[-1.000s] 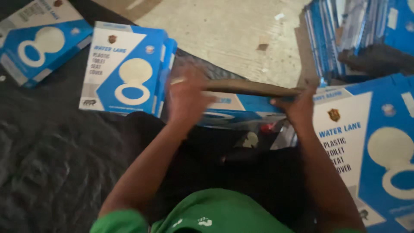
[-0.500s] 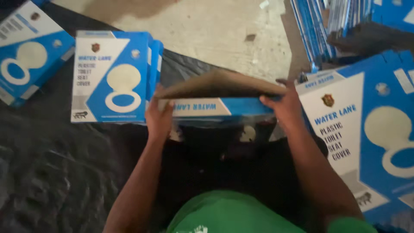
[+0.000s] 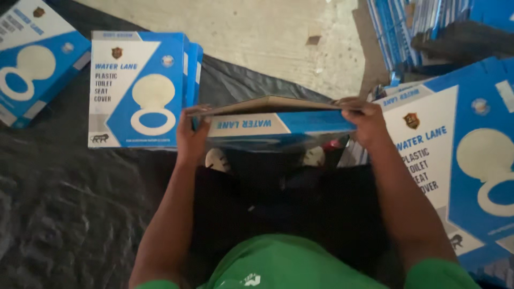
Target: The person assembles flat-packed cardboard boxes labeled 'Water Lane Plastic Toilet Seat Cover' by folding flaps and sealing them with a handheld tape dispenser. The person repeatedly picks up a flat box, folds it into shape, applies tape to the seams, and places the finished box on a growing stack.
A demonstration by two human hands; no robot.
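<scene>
A: State the step in hand.

B: Box forming, by the look of it. The box (image 3: pixel 278 120), a flat blue and white carton, is held up in front of the person, above the lap, its top flap raised and brown inside.

A: Hand positions?

B: The left hand (image 3: pixel 191 140) grips the box's left end, fingers curled round the edge. The right hand (image 3: pixel 364 120) pinches the right end, thumb on top.

A: Surroundings?

B: A stack (image 3: pixel 140 88) of like boxes lies on the black sheet (image 3: pixel 59 214) to the left; another box (image 3: pixel 455 160) lies to the right.

A: What does the next move call for?

B: Judged from the raised flap: steady grip at both ends, and even pressure to bring the flap down square.
</scene>
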